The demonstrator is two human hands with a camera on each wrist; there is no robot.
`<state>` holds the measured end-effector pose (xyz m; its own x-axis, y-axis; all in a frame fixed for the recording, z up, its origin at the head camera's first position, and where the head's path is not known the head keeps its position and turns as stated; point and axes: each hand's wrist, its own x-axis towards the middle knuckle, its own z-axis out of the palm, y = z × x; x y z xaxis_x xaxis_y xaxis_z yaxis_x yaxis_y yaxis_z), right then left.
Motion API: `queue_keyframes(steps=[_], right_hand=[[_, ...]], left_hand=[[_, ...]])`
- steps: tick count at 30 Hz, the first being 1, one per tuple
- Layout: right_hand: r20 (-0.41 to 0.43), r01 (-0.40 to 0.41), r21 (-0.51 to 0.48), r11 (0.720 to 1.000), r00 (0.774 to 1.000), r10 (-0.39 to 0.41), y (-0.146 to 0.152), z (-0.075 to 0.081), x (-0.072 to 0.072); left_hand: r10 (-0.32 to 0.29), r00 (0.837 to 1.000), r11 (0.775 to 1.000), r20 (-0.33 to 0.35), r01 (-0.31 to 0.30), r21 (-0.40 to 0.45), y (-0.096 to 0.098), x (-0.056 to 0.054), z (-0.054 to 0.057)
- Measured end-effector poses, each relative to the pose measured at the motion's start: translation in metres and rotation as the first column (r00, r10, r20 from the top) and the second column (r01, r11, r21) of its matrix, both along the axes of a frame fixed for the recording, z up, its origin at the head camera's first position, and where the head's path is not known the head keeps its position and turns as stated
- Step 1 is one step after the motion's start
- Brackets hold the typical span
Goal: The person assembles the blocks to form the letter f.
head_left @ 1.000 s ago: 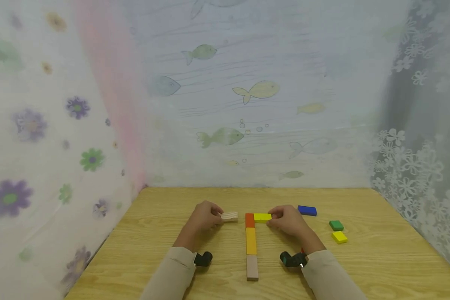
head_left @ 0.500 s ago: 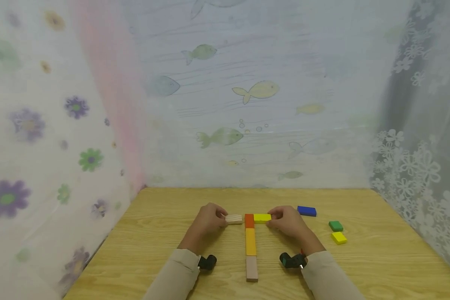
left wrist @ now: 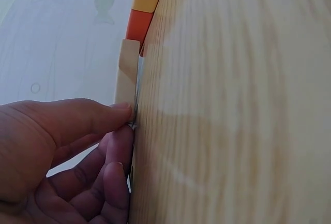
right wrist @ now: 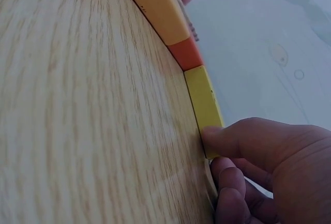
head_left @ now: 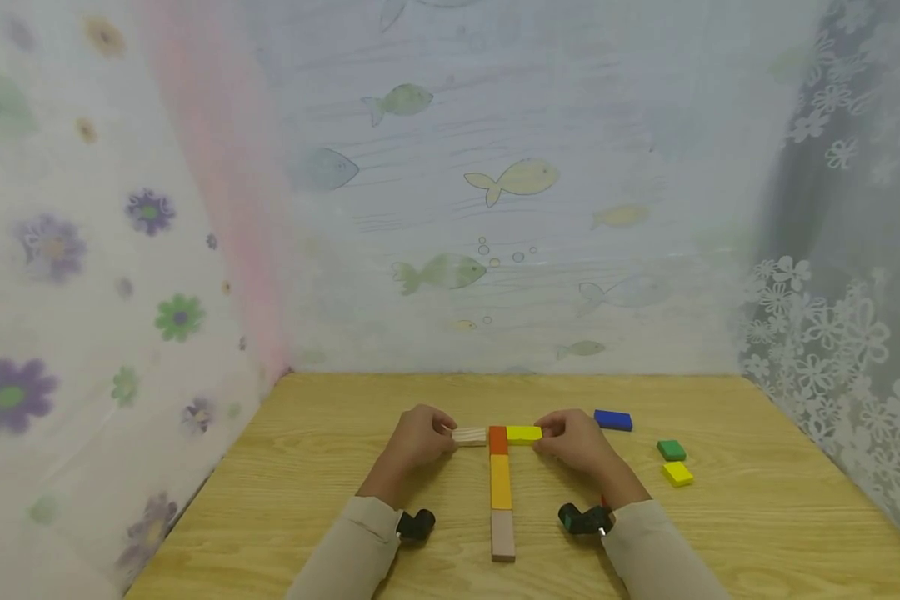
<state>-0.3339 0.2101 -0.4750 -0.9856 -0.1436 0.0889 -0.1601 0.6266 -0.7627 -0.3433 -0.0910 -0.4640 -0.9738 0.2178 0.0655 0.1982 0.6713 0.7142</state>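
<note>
My left hand (head_left: 417, 437) pinches the near end of a plain striped wooden block (head_left: 469, 437) between thumb and fingers. A narrow gap parts that block from a red block (head_left: 498, 440). On the other side, my right hand (head_left: 576, 438) pinches the outer end of a yellow block (head_left: 524, 435), whose inner end meets the red block, as the right wrist view shows. From the red block an orange-yellow block (head_left: 500, 482) and a pale wooden block (head_left: 502, 535) run in line toward me. All of these lie flat on the table.
A blue block (head_left: 612, 420) lies beyond my right hand. Farther right on the wood-grain table (head_left: 307, 467) are a green block (head_left: 671, 450) and a small yellow block (head_left: 677, 474). A fish-patterned curtain (head_left: 525, 317) hangs at the back edge.
My left hand has slid the striped block rightward, closer to the red block, with hardly any motion in the last half second. The right hand has stayed in place on the yellow block.
</note>
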Motion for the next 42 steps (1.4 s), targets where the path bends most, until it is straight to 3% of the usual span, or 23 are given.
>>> queue_keyframes(steps=[16,42], right_hand=[[0.004,-0.001,-0.017,1.000,1.000,0.001,-0.0009,0.0030,0.0021],[-0.002,0.012,-0.002,1.000,1.000,-0.012,-0.0015,0.0036,0.0029]], left_hand=[[0.019,0.999,1.000,0.031,-0.020,0.023,0.0019,0.0040,0.0057],[0.028,0.999,1.000,-0.021,-0.028,-0.008,0.0033,0.0011,0.0018]])
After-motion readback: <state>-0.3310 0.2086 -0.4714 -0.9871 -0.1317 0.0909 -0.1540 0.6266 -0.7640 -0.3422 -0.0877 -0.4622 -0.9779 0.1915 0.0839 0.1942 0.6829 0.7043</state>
